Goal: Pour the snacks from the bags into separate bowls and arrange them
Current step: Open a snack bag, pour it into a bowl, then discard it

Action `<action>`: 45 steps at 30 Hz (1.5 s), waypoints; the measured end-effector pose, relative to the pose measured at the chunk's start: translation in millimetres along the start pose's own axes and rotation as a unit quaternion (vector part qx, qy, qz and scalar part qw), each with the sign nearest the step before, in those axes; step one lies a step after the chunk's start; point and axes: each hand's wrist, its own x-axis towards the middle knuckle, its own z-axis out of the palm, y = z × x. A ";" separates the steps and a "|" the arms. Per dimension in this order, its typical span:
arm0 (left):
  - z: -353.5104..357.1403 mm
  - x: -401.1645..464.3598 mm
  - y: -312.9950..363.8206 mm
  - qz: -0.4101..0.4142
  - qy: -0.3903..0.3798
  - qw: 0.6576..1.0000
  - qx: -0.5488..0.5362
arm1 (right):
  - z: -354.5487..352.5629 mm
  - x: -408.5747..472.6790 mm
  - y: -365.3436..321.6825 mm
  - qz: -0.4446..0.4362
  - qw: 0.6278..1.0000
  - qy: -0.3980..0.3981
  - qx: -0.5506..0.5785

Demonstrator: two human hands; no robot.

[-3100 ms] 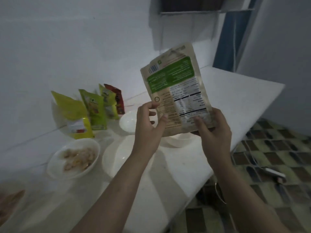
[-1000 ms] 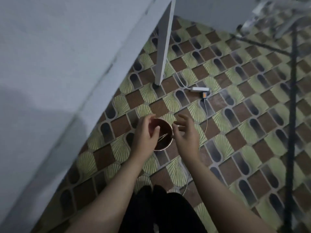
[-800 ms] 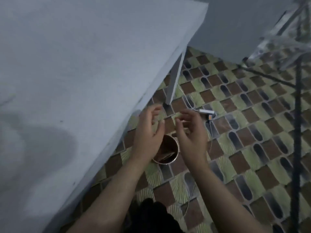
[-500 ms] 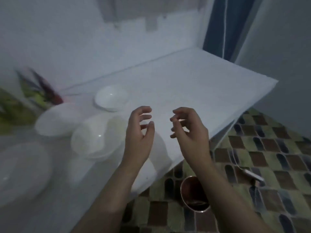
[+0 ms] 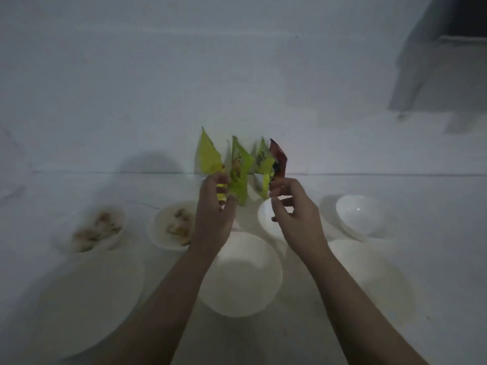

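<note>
We see the white table (image 5: 395, 325) stretching under and beyond both hands, with the wall behind it. Nearest us, left of the left forearm, lies a wide plate (image 5: 87, 299); between the two forearms sits a big empty bowl (image 5: 242, 275); right of the right forearm lies another pale dish (image 5: 374, 275). Further right of the right hand stands an empty white bowl (image 5: 359, 214), and a smaller bowl (image 5: 266, 219) shows just behind that hand's fingers. Left of the left hand sit two bowls with snacks in them, one close (image 5: 171, 225) and one further out (image 5: 97, 227). Just past the fingertips of both hands stand four snack bags (image 5: 239, 169) in a row against the wall, three yellow-green and one red at the right end. Our left hand (image 5: 214, 206) and right hand (image 5: 295, 209) are raised side by side, apart from each other, fingers loosely curled and empty; whether any fingertip touches a bag we cannot tell. Half a second ago the same empty hands hung over the table's edge with the bags far off to the left; now the bags stand straight ahead, and the floor and the cup on it are out of sight.
</note>
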 end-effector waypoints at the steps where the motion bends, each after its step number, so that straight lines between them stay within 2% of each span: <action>1: -11.1 11.9 -9.4 0.001 0.008 1.000 0.005 | 17.3 12.1 0.8 -0.006 1.000 -0.008 -0.002; 8: -70.5 91.2 -77.1 -0.058 -0.007 0.998 0.014 | 118.3 79.9 21.7 0.016 0.998 -0.052 -0.025; 13: -69.8 135.6 -115.2 -0.163 0.007 0.986 -0.030 | 163.7 101.3 49.3 0.036 0.997 -0.067 -0.025; 16: -57.4 156.3 -129.6 -0.217 -0.028 0.976 -0.005 | 181.6 108.8 58.5 0.053 0.996 -0.072 -0.027; 22: -32.9 173.8 -155.2 -0.272 -0.121 0.955 -0.014 | 201.0 125.4 75.1 0.117 0.991 -0.070 0.010; 27: -26.1 180.7 -166.3 -0.263 -0.148 0.953 -0.010 | 202.5 133.0 81.4 0.117 0.991 -0.050 0.046; 34: -37.9 176.4 -149.1 -0.208 -0.092 0.974 0.024 | 202.3 127.7 57.5 0.064 0.993 -0.031 0.091; 39: -44.6 164.7 -99.2 -0.130 -0.023 0.991 0.025 | 182.0 113.2 19.7 0.006 0.993 0.015 0.118; 45: -8.8 115.7 -18.6 -0.127 -0.095 0.984 -0.082 | 106.3 83.1 -13.6 -0.044 0.983 0.099 0.146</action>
